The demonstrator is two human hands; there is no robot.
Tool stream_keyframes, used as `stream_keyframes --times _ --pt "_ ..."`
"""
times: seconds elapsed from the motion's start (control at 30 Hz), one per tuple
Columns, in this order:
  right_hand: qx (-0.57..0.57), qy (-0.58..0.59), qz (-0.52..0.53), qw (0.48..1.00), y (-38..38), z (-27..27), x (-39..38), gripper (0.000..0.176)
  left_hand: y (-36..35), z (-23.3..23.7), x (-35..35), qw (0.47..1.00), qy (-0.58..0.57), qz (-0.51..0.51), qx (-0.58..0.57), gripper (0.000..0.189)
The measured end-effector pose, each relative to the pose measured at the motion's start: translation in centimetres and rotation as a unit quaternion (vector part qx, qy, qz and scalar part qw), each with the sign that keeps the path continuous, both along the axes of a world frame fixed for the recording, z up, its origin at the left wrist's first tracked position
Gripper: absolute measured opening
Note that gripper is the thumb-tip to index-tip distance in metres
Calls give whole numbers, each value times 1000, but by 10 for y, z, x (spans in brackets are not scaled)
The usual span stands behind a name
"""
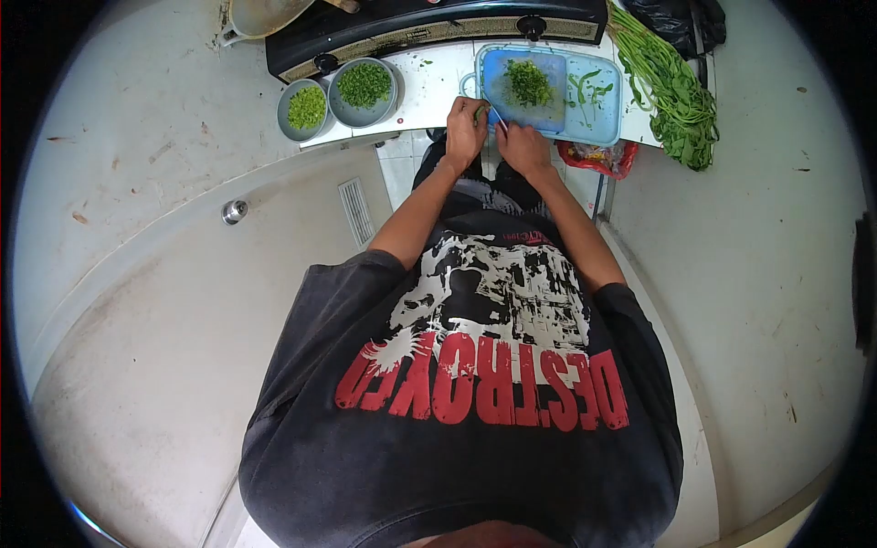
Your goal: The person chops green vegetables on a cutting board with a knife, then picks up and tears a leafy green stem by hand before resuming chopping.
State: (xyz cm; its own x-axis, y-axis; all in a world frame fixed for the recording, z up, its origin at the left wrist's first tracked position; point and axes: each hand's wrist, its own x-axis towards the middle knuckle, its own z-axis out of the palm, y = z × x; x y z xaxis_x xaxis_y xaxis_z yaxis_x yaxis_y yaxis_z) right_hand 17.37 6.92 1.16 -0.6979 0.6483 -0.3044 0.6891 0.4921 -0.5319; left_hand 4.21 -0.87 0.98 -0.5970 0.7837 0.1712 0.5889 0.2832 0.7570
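Observation:
My left hand (465, 131) and my right hand (523, 146) are close together at the near edge of a blue cutting board (512, 105) that lies in a pale blue tray (603, 119). The left hand pinches a small green stem (479, 111). A thin knife blade (499, 119) rises from the right hand between the two hands. A heap of chopped greens (528, 82) lies on the board, and a few green pieces (589, 89) lie in the tray to the right.
Two metal bowls of chopped greens (305, 108) (364, 85) stand left of the tray on the white counter (429, 87). A bundle of long leafy stalks (671, 91) lies at right. A black stove (411, 23) with a pan (260, 16) is behind. A red bag (598, 157) hangs below.

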Motion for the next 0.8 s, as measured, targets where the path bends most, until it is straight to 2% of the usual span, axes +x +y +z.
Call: stream_keyframes --times 0.1,0.27,0.37,0.47,0.67,0.8 --pt "4 -2 9 1000 1 -1 4 44 1 -5 -1 998 -35 30 -50 14" --pt "7 -8 28 1000 -1 3 30 46 2 -5 0 998 -30 39 -44 13" --pt "37 -2 -8 999 -4 5 38 45 3 2 -1 998 -26 24 -48 12" --pt "11 10 -38 999 -1 5 39 44 5 4 0 999 -24 4 -34 13" --pt "9 -4 3 1000 -3 13 28 44 7 5 0 999 -29 0 -32 13" --pt "12 28 2 1000 -7 4 18 47 6 -2 1 999 -16 21 -24 13"
